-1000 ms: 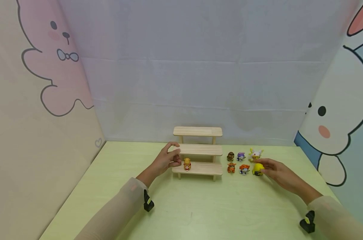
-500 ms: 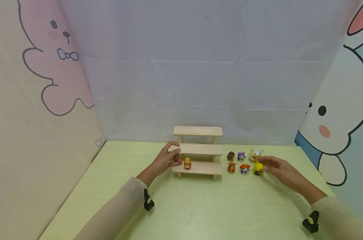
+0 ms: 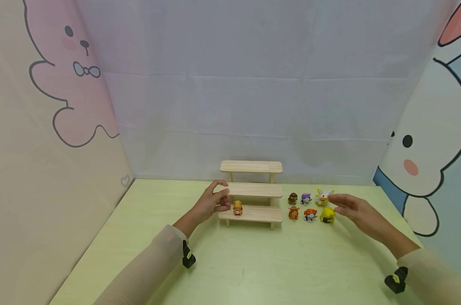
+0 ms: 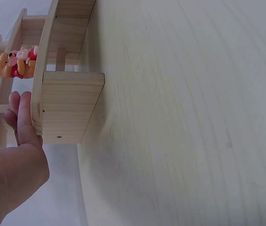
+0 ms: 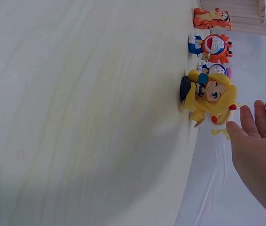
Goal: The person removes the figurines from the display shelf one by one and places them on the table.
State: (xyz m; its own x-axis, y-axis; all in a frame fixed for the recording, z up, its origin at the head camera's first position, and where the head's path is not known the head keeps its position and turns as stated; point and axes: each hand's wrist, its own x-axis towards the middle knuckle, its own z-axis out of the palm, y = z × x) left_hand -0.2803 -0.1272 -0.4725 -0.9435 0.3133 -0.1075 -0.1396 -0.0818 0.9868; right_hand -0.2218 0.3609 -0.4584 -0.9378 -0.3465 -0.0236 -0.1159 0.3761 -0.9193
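Note:
My left hand grips the left end of a three-tier wooden display shelf, fingers bent at the ends of its lower and middle boards. Right by those fingers, a Winnie the Pooh figurine stands on the lowest board; in the left wrist view the Pooh figurine has a small pink figure at its front. My right hand hovers with extended fingers and holds nothing. Its fingertips are close to a yellow-haired girl figurine and overlap the edge of a white-and-yellow figurine in the head view.
Left of my right hand stand a tiger figurine, a figurine in an orange crab hood, a brown figurine and a purple-hatted one. A pale wall cloth hangs behind the light green table.
My right hand has let go of the yellow-haired figurine and drawn slightly back and up to the right, its fingers straightening. The left hand and shelf have stayed put.

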